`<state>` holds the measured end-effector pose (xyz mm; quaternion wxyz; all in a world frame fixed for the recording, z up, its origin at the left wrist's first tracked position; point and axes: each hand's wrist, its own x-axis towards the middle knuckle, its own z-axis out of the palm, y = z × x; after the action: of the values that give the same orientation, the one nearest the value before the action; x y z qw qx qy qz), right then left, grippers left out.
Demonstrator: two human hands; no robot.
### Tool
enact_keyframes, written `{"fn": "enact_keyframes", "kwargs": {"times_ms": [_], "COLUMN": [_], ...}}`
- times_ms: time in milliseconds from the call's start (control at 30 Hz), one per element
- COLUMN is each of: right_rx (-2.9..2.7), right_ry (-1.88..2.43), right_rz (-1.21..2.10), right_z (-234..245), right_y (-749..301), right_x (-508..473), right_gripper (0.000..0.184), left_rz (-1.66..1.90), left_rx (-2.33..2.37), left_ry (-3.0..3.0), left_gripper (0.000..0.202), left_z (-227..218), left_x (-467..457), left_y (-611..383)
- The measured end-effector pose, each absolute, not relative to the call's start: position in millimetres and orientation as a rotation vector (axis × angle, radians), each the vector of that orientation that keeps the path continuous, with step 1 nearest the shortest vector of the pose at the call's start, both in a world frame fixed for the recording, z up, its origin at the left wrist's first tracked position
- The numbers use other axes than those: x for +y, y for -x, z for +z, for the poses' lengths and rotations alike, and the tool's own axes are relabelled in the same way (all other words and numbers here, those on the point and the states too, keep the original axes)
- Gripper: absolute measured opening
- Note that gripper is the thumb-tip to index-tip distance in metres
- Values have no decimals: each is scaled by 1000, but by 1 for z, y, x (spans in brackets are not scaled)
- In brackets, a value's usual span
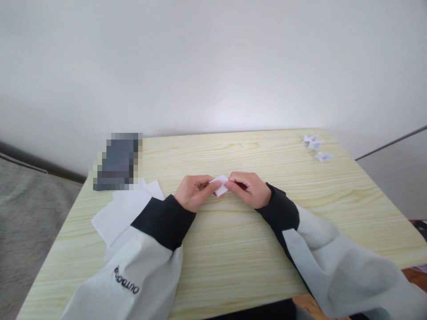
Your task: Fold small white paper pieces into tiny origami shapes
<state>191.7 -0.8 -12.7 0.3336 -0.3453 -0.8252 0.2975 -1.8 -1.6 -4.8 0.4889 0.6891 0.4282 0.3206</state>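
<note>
Between my two hands is a small folded piece of white paper [220, 188], held above the middle of the table. My left hand [196, 191] pinches its left side, with the thumb lying across the front. From the other side, my right hand [248, 189] grips the right edge between thumb and fingers. The fingers behind the paper are mostly hidden. White paper sheets [115, 218] lie loosely overlapped on the table, partly under my left sleeve. Several small folded paper pieces [323, 156] sit near the far right corner.
The light wood-grain table [227, 258] stands against a white wall [213, 66]. A dark, pixelated flat object [116, 160] lies at the table's back left, just beyond the sheets. Grey fabric [26, 231] is beside the table's left edge.
</note>
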Motion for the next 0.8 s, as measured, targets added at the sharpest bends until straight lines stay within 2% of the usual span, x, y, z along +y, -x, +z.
{"fn": "enact_keyframes", "kwargs": {"times_ms": [267, 500, 800], "right_rx": [-2115, -2133, -2105], "right_ry": [986, 973, 985], "right_rz": [807, 800, 818], "right_z": [-13, -13, -12], "right_y": [-192, -191, -190], "right_x": [0, 0, -2], "right_gripper": [29, 32, 31], "left_rz": [775, 736, 829], "left_rx": [958, 1076, 1018], "left_ry": [-1660, -1770, -1620], "left_gripper": [37, 40, 30], "left_z": [-3, -3, -11], "left_x": [0, 1, -1], "left_y": [3, 3, -2]}}
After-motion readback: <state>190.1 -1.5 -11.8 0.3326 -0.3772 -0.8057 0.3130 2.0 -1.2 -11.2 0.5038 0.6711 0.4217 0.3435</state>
